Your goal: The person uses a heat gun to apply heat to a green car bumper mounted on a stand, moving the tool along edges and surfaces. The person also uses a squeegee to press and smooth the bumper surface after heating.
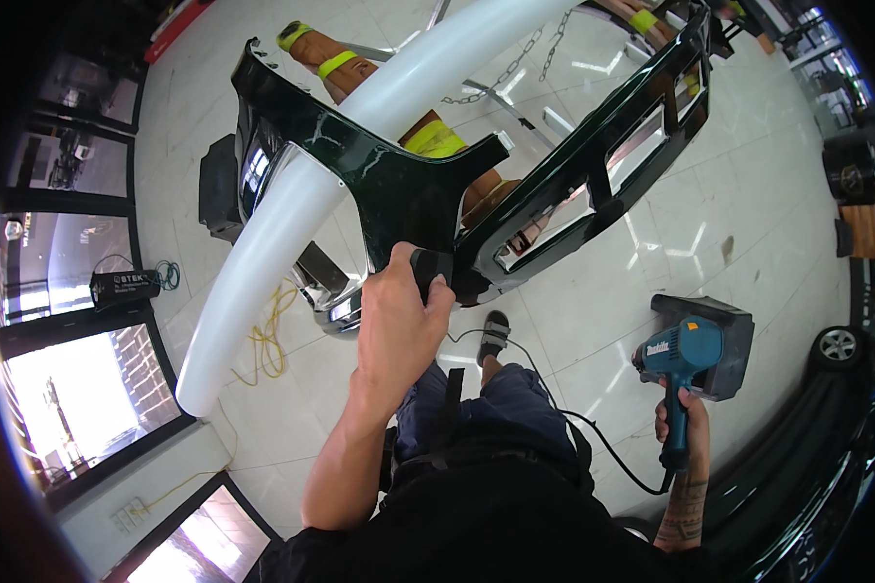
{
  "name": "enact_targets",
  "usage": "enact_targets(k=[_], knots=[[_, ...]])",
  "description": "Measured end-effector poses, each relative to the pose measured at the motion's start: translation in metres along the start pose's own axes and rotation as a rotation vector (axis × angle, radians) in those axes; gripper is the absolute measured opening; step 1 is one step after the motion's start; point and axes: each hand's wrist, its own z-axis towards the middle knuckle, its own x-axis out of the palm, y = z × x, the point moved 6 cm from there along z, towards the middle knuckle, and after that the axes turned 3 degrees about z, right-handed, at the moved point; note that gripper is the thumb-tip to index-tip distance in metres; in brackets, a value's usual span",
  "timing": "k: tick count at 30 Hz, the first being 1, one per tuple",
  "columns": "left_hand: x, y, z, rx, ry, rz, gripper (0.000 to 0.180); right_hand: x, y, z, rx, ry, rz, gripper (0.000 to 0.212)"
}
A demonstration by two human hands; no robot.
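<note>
My left hand (391, 325) reaches up from below with its fingers closed around a small black block (432, 267), which looks like a squeegee. The block rests against a glossy dark green car bumper (403, 185), on its narrow middle part beside the grille openings. Off to the right, my right hand (696, 423) grips the handle of a teal heat gun (685, 345), with its nozzle turned left and well apart from the bumper. A black cord (608, 447) runs from the handle's base toward my legs.
A stand with brown padded arms (345, 73) and yellow-green bands is beneath the bumper, near a hanging chain (501, 83). A long white tube (253, 272) crosses the view. Behind the heat gun is a dark grey box-like object (734, 350). A black car (797, 447) stands at right.
</note>
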Motion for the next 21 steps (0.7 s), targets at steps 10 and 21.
enact_targets(k=[10,21], knots=[[0.006,-0.005,0.001,0.169,0.055,0.179,0.018,0.017,0.009,-0.004,-0.034,0.038,-0.023,0.051],[0.005,-0.001,0.005,0.354,0.137,0.292,0.015,0.019,0.007,-0.008,-0.036,0.038,-0.044,0.052]])
